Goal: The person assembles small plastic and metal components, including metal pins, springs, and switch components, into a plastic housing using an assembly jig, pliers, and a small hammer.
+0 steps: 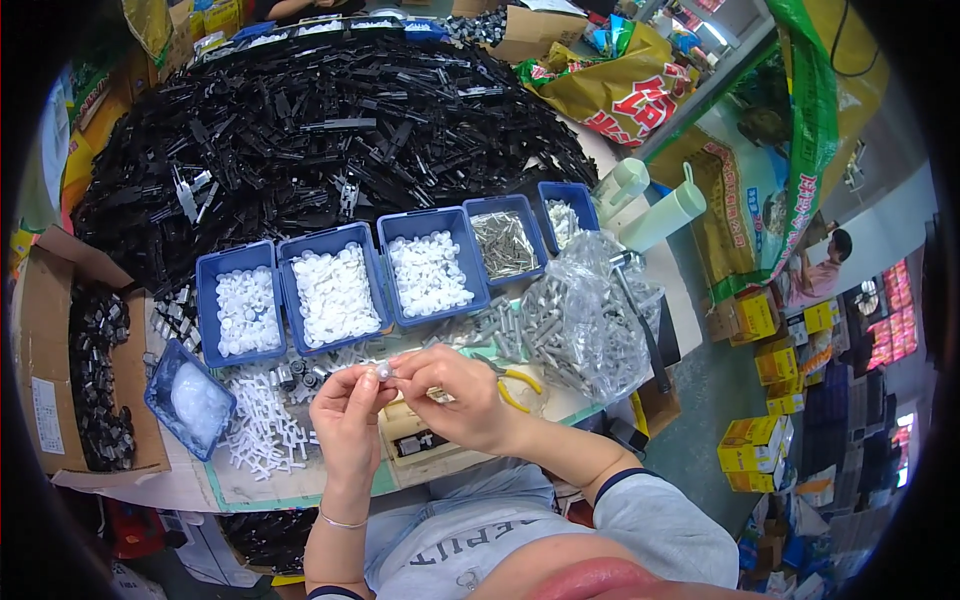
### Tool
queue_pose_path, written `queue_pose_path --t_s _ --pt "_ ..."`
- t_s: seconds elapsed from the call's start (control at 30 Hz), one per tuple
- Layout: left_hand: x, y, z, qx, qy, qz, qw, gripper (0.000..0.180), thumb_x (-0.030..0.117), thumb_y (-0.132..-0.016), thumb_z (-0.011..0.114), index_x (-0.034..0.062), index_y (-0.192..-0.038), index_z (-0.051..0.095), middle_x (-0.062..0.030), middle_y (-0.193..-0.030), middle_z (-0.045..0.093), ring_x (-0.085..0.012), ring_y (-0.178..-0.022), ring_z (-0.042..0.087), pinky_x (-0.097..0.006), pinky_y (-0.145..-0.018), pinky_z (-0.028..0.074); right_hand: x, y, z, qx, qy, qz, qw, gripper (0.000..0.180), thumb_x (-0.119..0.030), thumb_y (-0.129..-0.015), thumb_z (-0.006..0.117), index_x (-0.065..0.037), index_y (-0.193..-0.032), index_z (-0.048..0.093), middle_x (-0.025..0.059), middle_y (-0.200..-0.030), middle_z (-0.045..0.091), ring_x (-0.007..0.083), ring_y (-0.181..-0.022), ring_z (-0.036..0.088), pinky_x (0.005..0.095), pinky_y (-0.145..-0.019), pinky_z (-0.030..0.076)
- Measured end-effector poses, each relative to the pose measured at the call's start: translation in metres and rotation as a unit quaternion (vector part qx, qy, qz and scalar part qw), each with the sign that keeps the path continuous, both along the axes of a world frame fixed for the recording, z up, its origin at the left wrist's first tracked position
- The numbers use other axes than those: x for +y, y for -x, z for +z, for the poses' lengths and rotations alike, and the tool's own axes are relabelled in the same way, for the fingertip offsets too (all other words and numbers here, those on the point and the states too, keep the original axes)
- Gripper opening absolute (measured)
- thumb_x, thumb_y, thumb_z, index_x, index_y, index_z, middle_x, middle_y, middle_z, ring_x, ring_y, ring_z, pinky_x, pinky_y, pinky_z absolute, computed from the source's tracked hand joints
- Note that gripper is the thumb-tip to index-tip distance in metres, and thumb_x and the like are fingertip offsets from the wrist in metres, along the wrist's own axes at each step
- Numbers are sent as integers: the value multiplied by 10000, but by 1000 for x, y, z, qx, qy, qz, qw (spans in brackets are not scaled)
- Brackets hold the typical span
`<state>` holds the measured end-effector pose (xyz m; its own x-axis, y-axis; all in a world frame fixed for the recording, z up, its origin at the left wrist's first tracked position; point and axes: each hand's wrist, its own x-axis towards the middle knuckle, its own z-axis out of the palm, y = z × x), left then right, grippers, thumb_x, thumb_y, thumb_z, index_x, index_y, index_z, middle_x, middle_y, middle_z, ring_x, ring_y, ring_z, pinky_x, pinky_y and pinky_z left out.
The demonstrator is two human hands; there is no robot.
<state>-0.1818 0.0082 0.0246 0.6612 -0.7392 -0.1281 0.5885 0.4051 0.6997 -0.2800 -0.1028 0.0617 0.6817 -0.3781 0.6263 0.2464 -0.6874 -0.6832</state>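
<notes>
My left hand is closed, pinching a small round whitish part between thumb and fingertips. Right beside it, my right hand is closed too, its fingertips meeting at that part; what they hold, if anything, is too small to make out. Below both hands lies a pale fixture with a black part set in it. Yellow-handled pliers rest right of my right hand. A heap of white branched plastic pieces spreads left of my left hand.
Blue bins of white parts and metal pins stand in a row beyond my hands. Behind them rises a large pile of black parts. A clear bag of metal cylinders, pale green bottles and a cardboard box flank the table.
</notes>
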Motion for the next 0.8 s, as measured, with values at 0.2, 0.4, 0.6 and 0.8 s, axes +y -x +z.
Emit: queue_pose_path --t_s 0.2,0.4,0.6,0.8 --pt "-1 0 0 -12 -6 18 1000 113 41 -904 588 -33 -981 623 -109 -917 670 -146 -795 663 -250 -727 567 3 -2 1 -4 104 -28 994 176 41 -699 690 -26 -810 570 132 -916 653 286 -814 666 347 -670 546" --pt "1 0 1 -3 -8 23 1000 115 51 -904 593 -33 -977 623 -101 -908 668 -144 -796 662 -251 -728 565 3 -5 1 0 35 -13 999 178 66 -700 679 -20 -805 564 133 -903 653 266 -748 659 327 -596 530" --pt "1 0 3 -12 -9 32 999 120 57 -904 595 -34 -978 623 -105 -901 664 -141 -786 658 -250 -726 565 3 -6 3 -9 18 -3 1000 179 73 -700 675 -16 -802 559 131 -888 650 270 -755 660 323 -592 528" --pt "3 8 5 -98 -36 64 992 113 42 -902 595 -43 -973 619 -104 -920 661 -128 -793 643 -251 -735 557 7 -4 5 -11 120 -32 992 150 40 -715 671 -15 -804 565 132 -900 643 289 -777 663 357 -642 535"
